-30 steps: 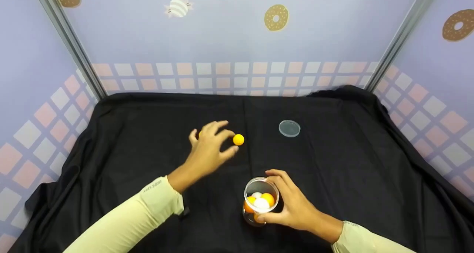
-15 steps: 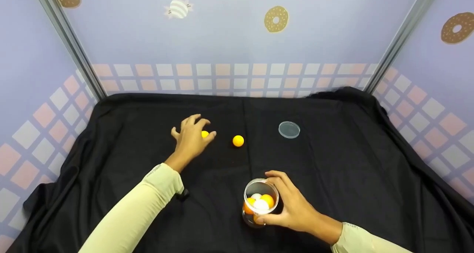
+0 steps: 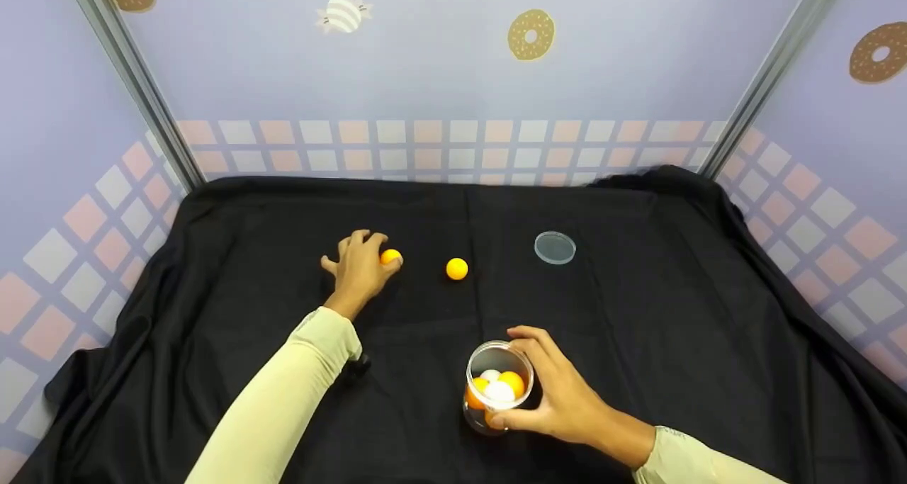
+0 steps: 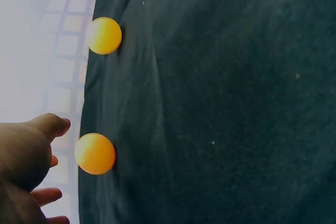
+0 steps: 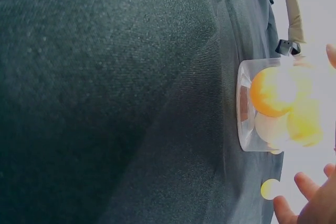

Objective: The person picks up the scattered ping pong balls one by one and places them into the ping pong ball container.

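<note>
My left hand (image 3: 359, 266) is around an orange ping-pong ball (image 3: 391, 257) on the black cloth, thumb and fingers spread. In the left wrist view the thumb (image 4: 50, 125) and fingers stand beside that ball (image 4: 95, 153), with a gap at the thumb. A second orange ping-pong ball (image 3: 457, 268) lies to its right. My right hand (image 3: 563, 388) holds a clear plastic jar (image 3: 499, 348) near its rim, thumb on the near side, fingers on the far side. Several orange and white balls (image 5: 273, 92) fill the jar's lower part; it stands upright, uncapped.
A clear round lid (image 3: 555, 248) lies flat at the back right of the black cloth (image 3: 283, 215). Patterned panels (image 3: 439, 59) with metal corner posts enclose the back and sides. The cloth is wrinkled along its left and right edges.
My left hand has moved left, away from the right-hand loose ball, and lowered around the left one. My right hand and the jar have stayed in place.
</note>
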Action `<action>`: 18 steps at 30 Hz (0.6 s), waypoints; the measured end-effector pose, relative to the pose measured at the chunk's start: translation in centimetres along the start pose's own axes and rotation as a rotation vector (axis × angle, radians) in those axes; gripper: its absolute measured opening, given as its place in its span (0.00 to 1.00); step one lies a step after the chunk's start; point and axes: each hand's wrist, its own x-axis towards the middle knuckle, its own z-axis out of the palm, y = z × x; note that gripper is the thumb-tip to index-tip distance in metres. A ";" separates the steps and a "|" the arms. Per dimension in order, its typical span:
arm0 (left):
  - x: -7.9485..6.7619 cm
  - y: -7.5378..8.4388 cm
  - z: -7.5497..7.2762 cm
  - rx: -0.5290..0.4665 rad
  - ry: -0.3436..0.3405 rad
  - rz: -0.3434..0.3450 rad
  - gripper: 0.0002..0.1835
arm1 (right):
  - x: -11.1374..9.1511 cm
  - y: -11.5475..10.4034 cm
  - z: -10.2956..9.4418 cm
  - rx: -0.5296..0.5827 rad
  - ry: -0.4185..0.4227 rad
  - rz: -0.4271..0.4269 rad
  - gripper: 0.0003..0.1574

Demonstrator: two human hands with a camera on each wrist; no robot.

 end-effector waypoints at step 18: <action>0.5 -0.8 1.6 0.065 -0.050 -0.053 0.28 | 0.0 0.0 0.0 0.001 -0.013 0.023 0.51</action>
